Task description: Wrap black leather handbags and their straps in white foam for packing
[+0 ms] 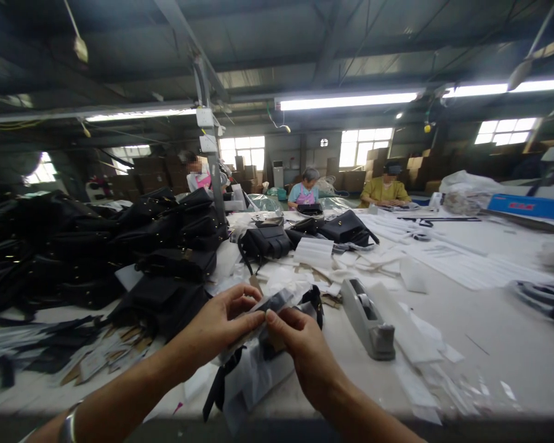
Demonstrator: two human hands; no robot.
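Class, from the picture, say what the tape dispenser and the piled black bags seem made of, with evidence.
Tape dispenser: probably moulded plastic, matt grey, with smooth, uniform surfaces. Black bags: seemingly leather or imitation leather, with soft folds and a faint sheen. I cannot tell which.

Bag factory; piled black handbags (96, 246)

Both bare forearms enter from the lower edge and converge at the centre. The left hand (221, 323) has its fingers curled and its thumb and forefinger closed in a pinch. The right hand (305, 354), its back toward the camera, meets it fingertip to fingertip and is likewise pinched.
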